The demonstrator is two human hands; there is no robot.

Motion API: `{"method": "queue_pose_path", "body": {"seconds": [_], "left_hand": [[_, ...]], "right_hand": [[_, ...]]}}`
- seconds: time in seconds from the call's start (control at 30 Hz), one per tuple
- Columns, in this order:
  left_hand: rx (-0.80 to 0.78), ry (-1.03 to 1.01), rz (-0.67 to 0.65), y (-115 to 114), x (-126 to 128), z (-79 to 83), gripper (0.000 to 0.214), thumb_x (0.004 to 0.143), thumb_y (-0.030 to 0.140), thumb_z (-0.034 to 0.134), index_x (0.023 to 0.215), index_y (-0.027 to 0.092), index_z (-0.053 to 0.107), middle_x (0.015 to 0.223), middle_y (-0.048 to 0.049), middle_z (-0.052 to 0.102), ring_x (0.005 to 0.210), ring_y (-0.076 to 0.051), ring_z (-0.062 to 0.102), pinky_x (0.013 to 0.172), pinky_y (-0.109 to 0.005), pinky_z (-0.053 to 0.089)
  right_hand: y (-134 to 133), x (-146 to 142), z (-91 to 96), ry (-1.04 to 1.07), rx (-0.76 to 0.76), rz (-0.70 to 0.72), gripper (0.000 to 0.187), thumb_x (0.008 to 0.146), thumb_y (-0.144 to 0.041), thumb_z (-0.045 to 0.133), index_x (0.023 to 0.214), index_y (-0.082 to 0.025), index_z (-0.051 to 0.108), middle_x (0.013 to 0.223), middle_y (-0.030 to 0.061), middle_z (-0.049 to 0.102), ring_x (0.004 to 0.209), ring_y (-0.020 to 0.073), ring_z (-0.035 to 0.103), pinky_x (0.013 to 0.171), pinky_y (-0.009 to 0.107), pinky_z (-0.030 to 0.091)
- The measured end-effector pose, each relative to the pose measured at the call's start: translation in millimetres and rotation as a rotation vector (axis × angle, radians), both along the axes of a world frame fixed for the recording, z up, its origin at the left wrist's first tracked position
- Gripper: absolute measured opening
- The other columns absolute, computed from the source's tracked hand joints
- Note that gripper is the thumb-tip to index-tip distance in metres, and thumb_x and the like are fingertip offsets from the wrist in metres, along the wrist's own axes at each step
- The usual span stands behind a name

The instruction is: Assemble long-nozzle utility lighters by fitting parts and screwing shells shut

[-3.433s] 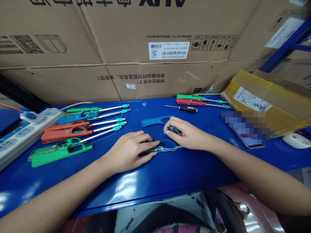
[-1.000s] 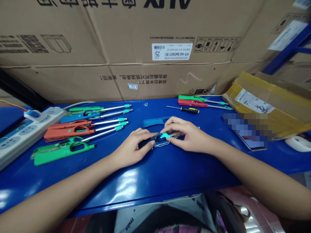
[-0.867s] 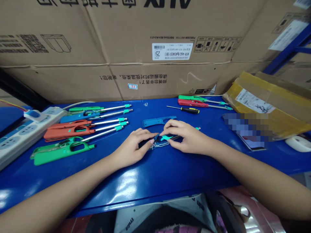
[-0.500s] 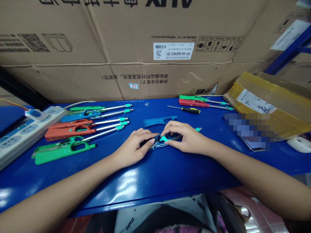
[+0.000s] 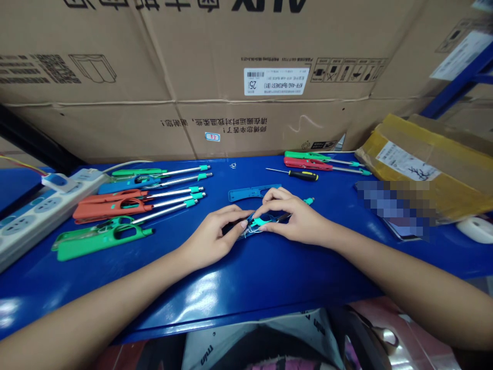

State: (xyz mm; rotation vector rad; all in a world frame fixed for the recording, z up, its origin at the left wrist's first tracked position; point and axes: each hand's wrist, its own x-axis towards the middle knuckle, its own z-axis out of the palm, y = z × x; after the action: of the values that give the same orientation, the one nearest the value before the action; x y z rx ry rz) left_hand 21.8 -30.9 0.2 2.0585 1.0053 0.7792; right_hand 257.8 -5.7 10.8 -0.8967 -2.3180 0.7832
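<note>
An opened blue gas lighter (image 5: pixel 274 214) with a long barrel lies on the table between my hands, loose white wires showing in its handle. My left hand (image 5: pixel 211 236) is closed on the handle's left end, thumb and fingers pinching a dark part there. Thumb and forefinger of my right hand (image 5: pixel 298 218) close on a teal trigger (image 5: pixel 260 222) at the handle's middle. The barrel runs behind the right hand, and its teal tip (image 5: pixel 309 201) shows beyond. Just behind lies the loose blue handle half (image 5: pixel 246 194).
Several lighters with red, green and blue handles (image 5: pixel 111 210) lie at left beside a white power strip (image 5: pixel 42 205). A screwdriver (image 5: pixel 302 175) and two lighters (image 5: pixel 308 163) are at the back right. Further right are a phone (image 5: pixel 396 210), a yellow-taped package (image 5: pixel 431 164) and a white mouse (image 5: pixel 475 228).
The lighter has turned slightly between my hands, its teal tip shifting a little left and nearer the right hand. The right fingers have moved slightly left over the teal trigger.
</note>
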Motion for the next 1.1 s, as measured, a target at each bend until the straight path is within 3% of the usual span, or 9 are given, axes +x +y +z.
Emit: {"method": "queue_pose_path", "body": {"seconds": [0.1,0.23,0.37,0.6,0.77,0.83,0.93,1.1], "left_hand": [[-0.041,-0.037,0.006,-2.8,1.3,1.7,0.031,0.099,0.031,0.054,0.12,0.018,0.072,0.104,-0.0093,0.069,0.089,-0.02,0.067,0.081,-0.033,0.055],[-0.219,-0.112,0.024,-5.6,3.0,3.1,0.034,0.098,0.036,0.054,0.122,0.017,0.07,0.106,-0.0089,0.063,0.065,-0.012,0.066,0.062,-0.027,0.059],[-0.329,-0.171,0.056,-7.6,5.8,1.3,0.039,0.097,0.041,0.056,0.123,0.015,0.068,0.104,-0.0081,0.057,0.061,-0.011,0.065,0.052,-0.025,0.059],[-0.433,-0.27,0.093,-7.8,9.0,-0.3,0.045,0.092,0.047,0.062,0.122,0.013,0.067,0.097,-0.0065,0.058,0.061,-0.012,0.066,0.05,-0.026,0.061],[-0.55,-0.246,0.096,-8.0,9.0,1.4,0.056,0.094,0.047,0.061,0.133,0.007,0.057,0.065,-0.0008,0.062,0.057,-0.015,0.064,0.053,-0.027,0.059],[-0.57,-0.262,0.099,-8.2,9.4,0.8,0.059,0.093,0.047,0.061,0.134,0.007,0.055,0.063,-0.0001,0.062,0.056,-0.014,0.063,0.053,-0.027,0.058],[-0.587,-0.293,0.113,-8.0,9.8,-0.8,0.062,0.091,0.05,0.064,0.134,0.007,0.054,0.064,0.0002,0.063,0.055,-0.014,0.062,0.053,-0.027,0.057],[-0.625,-0.295,0.108,-7.5,10.0,-1.8,0.063,0.091,0.05,0.065,0.136,0.006,0.055,0.062,0.0002,0.063,0.054,-0.014,0.062,0.052,-0.027,0.055]], "right_hand": [[-0.8,-0.2,0.8,0.014,0.033,0.006,0.016,0.087,-0.025,0.075,0.102,-0.023,0.075,0.096,0.0046,0.059,0.099,0.021,0.053,0.093,0.04,0.043],[-2.4,-0.5,2.5,-0.046,0.11,0.01,0.016,0.089,-0.022,0.073,0.105,-0.023,0.074,0.093,0.0035,0.068,0.095,0.0205,0.056,0.088,0.038,0.039],[-5.4,-0.2,2.7,-0.12,0.235,0.035,0.015,0.093,-0.024,0.069,0.107,-0.024,0.074,0.098,0.0028,0.075,0.095,0.0195,0.061,0.086,0.037,0.034],[-7.7,0.4,2.2,-0.11,0.276,0.025,0.017,0.096,-0.029,0.065,0.11,-0.024,0.073,0.101,0.0034,0.078,0.092,0.0193,0.064,0.085,0.038,0.032],[-6.9,-1.9,1.9,-0.067,0.242,-0.039,0.012,0.092,-0.019,0.068,0.104,-0.022,0.071,0.1,0.0019,0.077,0.093,0.0182,0.064,0.086,0.035,0.033],[-6.9,-2.3,1.7,-0.058,0.246,-0.048,0.009,0.092,-0.018,0.069,0.099,-0.022,0.071,0.095,0.0013,0.076,0.091,0.0178,0.065,0.085,0.035,0.034],[-6.3,-1.0,0.9,-0.066,0.322,-0.008,0.007,0.094,-0.021,0.066,0.099,-0.021,0.07,0.093,0.0027,0.075,0.09,0.0182,0.064,0.084,0.034,0.037],[-4.7,4.1,1.8,-0.163,0.514,0.107,0.019,0.102,-0.021,0.051,0.103,-0.018,0.07,0.092,0.0063,0.074,0.092,0.0197,0.061,0.083,0.034,0.038]]}}
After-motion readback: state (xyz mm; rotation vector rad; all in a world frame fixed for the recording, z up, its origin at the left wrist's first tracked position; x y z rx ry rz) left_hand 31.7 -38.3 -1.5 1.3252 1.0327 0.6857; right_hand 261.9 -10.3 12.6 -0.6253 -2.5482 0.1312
